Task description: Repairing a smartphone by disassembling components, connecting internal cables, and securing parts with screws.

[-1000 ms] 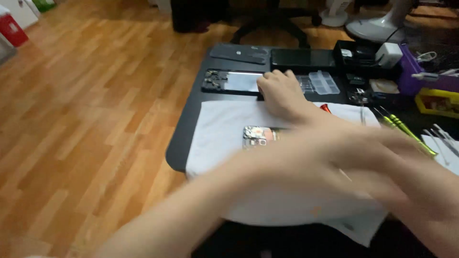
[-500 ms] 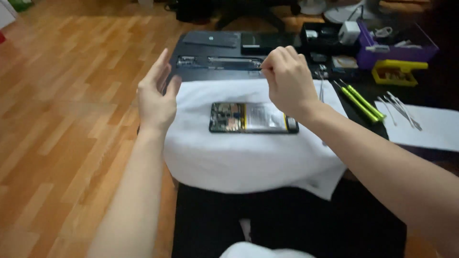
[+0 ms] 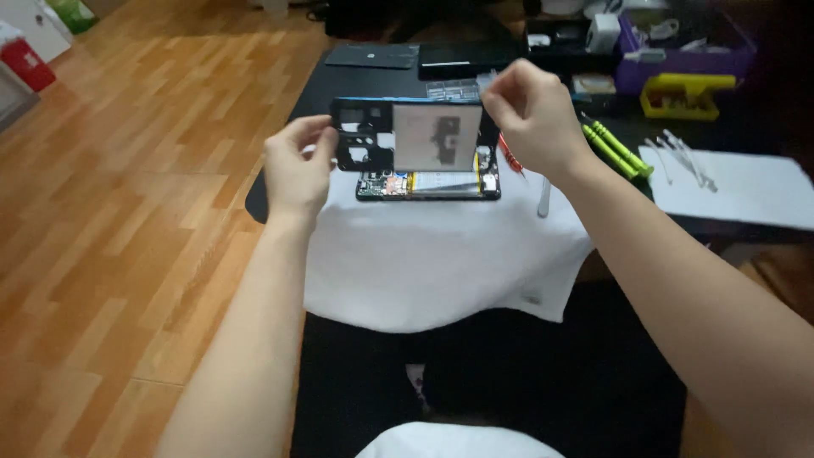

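Both hands (image 3: 298, 165) (image 3: 530, 114) hold cover (image 3: 411, 136) above opened phone (image 3: 428, 184).

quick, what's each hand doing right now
Left hand: closed on the left edge of the phone back cover, held up over the opened phone.
Right hand: closed on the cover's right edge.
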